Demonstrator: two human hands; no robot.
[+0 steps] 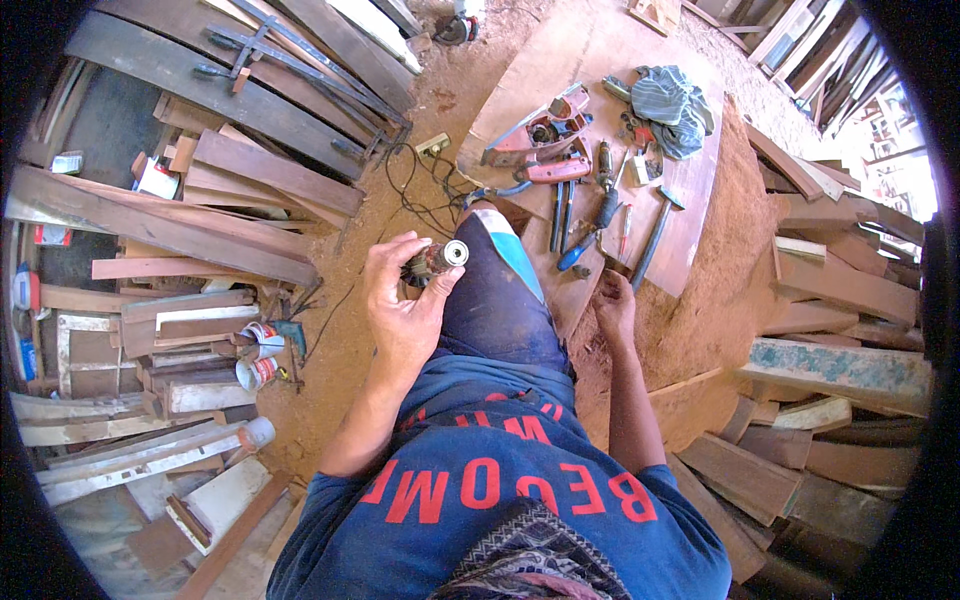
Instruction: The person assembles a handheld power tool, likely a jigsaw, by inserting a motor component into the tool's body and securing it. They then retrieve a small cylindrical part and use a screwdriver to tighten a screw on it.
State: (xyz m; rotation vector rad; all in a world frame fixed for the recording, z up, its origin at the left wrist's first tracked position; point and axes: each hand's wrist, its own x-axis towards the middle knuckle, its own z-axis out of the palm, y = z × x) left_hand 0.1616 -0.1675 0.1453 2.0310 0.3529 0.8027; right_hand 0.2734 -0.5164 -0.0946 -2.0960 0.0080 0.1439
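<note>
My left hand point(398, 300) is raised over my thigh. Its thumb and fingers close round a motor armature point(430, 262), whose round metal end faces up. Down by the near edge of a wooden board point(690, 215), my right hand point(613, 305) has its fingers curled in, beside the handle end of a hammer point(655, 235). Whatever those fingertips hold, if anything, is too small to make out. A blue-handled screwdriver point(580, 250) lies just beyond them. Farther off on the board sits an opened red power tool housing point(535, 135), near a crumpled grey cloth point(675, 110).
Black cables point(415, 180) and a socket block point(432, 146) lie on the dusty floor. Stacked planks point(230, 225) and bar clamps point(290, 70) fill the left. A teal drill point(290, 335) rests near paint tins point(257, 372). Sawdust point(745, 250) and timber offcuts point(840, 280) lie to the right.
</note>
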